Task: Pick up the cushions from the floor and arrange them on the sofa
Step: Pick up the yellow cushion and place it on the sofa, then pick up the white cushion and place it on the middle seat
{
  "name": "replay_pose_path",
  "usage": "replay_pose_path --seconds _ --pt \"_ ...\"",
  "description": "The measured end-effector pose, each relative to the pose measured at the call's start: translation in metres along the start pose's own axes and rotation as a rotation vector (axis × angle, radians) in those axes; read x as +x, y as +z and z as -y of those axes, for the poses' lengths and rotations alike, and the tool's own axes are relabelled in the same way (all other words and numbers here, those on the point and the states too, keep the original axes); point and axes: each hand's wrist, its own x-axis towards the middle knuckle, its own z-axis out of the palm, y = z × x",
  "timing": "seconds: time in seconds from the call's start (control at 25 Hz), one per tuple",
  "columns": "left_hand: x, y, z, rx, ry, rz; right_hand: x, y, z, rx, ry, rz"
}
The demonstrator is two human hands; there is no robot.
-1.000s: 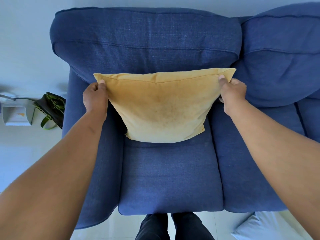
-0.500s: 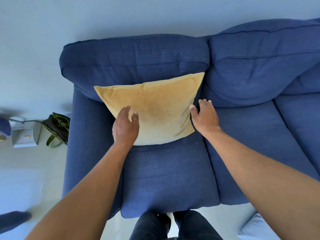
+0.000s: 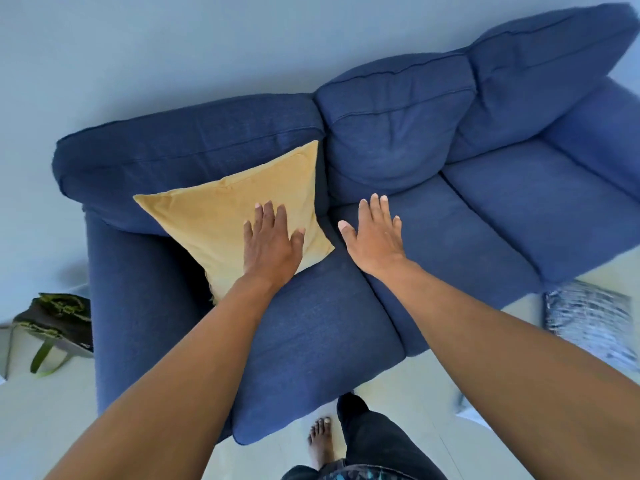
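Resting flat left hand (image 3: 270, 244) on yellow cushion (image 3: 221, 216)

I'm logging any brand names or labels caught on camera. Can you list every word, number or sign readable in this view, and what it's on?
None readable.
Green-and-dark bag on the floor: its green markings are too blurred to tell whether they are letters.
Patterned item at the right edge: motion-blurred, no text discernible.
Yellow cushion and blue sofa: plain fabric, no label visible.
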Motion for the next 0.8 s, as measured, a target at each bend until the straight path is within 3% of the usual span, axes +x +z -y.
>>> replay_pose_path --seconds 0.36,0.56,0.64,0.8 --pt "-0.078 0.054 -0.111 -0.028 0.343 0.152 -0.130 -0.020 -0.116 0.035 0.256 -0.125" --pt "-0.094 0.098 -0.192 0.015 0.518 0.240 -0.182 -0.026 -0.202 0.083 0.441 -0.182" --pt "-0.115 0.138 -0.263 0.049 0.634 0.320 -0.220 -0.031 -0.273 0.134 0.580 -0.205" --pt "-0.136 0.182 -0.326 0.073 0.719 0.382 -0.258 -0.033 -0.344 0.143 0.640 -0.197"
